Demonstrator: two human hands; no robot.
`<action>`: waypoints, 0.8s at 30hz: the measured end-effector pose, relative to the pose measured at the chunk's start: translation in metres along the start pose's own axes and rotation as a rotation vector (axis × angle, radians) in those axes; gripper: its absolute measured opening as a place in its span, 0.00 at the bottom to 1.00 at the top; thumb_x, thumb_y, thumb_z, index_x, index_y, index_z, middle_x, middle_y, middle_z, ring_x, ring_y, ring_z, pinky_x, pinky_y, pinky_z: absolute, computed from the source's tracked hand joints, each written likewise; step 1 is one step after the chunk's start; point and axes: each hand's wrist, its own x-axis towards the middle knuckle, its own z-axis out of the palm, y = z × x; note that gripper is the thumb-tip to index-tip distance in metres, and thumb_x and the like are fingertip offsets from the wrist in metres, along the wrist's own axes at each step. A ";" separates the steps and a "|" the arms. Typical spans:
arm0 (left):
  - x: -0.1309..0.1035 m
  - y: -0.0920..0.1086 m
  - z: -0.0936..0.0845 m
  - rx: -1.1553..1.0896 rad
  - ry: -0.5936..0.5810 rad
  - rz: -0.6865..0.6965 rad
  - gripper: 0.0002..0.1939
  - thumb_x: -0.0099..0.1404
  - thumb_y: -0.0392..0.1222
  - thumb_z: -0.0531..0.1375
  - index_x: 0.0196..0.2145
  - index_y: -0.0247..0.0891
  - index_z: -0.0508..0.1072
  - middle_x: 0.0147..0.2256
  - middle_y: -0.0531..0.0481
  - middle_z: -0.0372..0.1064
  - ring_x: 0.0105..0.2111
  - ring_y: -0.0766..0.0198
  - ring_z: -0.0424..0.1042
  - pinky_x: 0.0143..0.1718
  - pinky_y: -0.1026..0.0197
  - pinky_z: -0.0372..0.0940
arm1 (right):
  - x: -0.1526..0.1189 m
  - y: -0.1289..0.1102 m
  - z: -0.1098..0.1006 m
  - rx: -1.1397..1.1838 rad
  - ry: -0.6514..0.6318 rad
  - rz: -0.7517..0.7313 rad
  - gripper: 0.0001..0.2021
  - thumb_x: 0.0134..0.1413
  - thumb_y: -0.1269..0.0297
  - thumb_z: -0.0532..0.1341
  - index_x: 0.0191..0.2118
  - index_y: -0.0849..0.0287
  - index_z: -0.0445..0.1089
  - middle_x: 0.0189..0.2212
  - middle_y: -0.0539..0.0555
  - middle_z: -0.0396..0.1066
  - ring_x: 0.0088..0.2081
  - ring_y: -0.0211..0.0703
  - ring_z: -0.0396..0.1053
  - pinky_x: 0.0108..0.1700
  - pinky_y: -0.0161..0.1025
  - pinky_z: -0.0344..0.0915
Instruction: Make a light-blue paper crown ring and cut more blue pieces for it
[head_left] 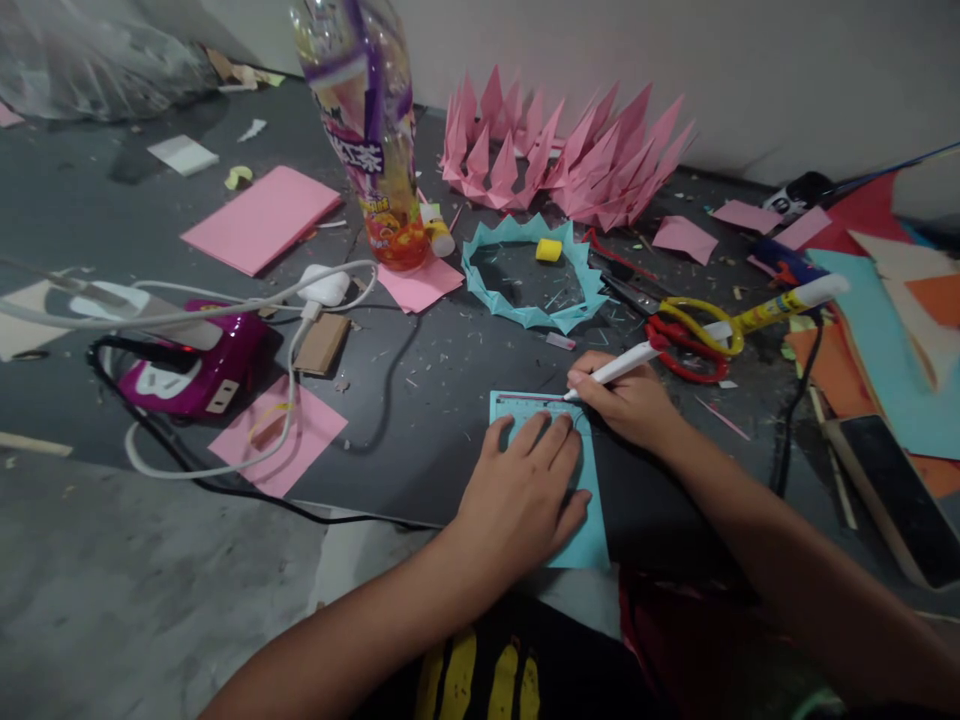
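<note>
A sheet of light blue paper (589,535) lies at the table's front edge, partly under my left hand (521,485). My left hand is spread flat, its fingertips on a clear ruler (517,404) near the paper's top edge. My right hand (626,400) is closed around a white pen (619,364). The pen's tip touches down at the ruler's upper edge, near a dark line on the paper. Beyond the hands sits a ring of folded light blue paper (480,285), with a small yellow cap (548,250) inside it.
Pink folded-paper rings (495,165) stand at the back, beside a drink bottle (375,150). Scissors (690,345) and a glue stick (780,305) lie right. A phone (900,500) rests near the right edge. Left are a purple power strip (199,370), cables and pink paper (262,215).
</note>
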 end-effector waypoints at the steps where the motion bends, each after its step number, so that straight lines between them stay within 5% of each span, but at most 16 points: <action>1: 0.000 0.000 0.000 0.000 -0.001 0.000 0.23 0.67 0.49 0.47 0.55 0.34 0.61 0.57 0.45 0.61 0.56 0.55 0.57 0.55 0.47 0.52 | 0.000 0.000 0.000 0.002 -0.001 -0.001 0.10 0.51 0.61 0.54 0.23 0.57 0.63 0.17 0.47 0.61 0.22 0.37 0.59 0.27 0.34 0.56; 15: 0.000 0.000 0.001 0.006 -0.010 0.002 0.23 0.68 0.49 0.46 0.56 0.34 0.60 0.57 0.44 0.60 0.55 0.54 0.57 0.55 0.48 0.52 | -0.001 -0.003 0.000 0.007 -0.050 -0.038 0.10 0.52 0.62 0.53 0.22 0.56 0.61 0.18 0.48 0.63 0.22 0.37 0.59 0.29 0.35 0.57; 21: 0.000 -0.001 0.002 0.010 -0.014 0.011 0.23 0.68 0.49 0.46 0.55 0.35 0.61 0.57 0.44 0.60 0.56 0.54 0.56 0.55 0.47 0.51 | -0.005 -0.002 0.000 0.015 0.153 -0.009 0.10 0.52 0.61 0.53 0.23 0.55 0.63 0.20 0.50 0.67 0.24 0.40 0.63 0.30 0.37 0.59; 24: 0.000 -0.001 0.001 0.015 -0.013 0.009 0.23 0.68 0.49 0.47 0.55 0.35 0.61 0.56 0.44 0.61 0.56 0.54 0.57 0.54 0.48 0.52 | -0.006 -0.001 0.000 0.019 0.147 0.005 0.11 0.52 0.60 0.53 0.23 0.55 0.63 0.19 0.50 0.66 0.24 0.40 0.63 0.30 0.37 0.60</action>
